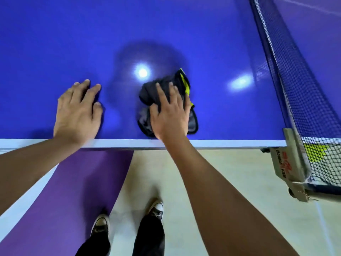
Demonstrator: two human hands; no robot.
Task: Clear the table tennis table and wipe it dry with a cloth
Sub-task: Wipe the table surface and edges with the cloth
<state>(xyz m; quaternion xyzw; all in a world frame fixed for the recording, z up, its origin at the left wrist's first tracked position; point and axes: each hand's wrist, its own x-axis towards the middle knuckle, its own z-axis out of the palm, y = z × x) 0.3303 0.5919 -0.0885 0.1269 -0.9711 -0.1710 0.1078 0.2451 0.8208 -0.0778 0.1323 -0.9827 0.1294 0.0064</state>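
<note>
The blue table tennis table [166, 34] fills the upper part of the view, its white edge line running across just below my hands. A crumpled dark grey cloth with yellow-green trim [164, 85] lies on the table near that edge. My right hand [169, 111] presses flat on the cloth with straight, spread fingers. My left hand [78, 109] rests flat on the bare blue surface to the left of the cloth, fingers straight, holding nothing.
The net [299, 85] runs along the right side, fixed by a metal clamp post [289, 159] at the table edge. Below the edge are a purple floor mat [77, 182], pale flooring and my two shoes [127, 218]. Light glare spots shine on the table.
</note>
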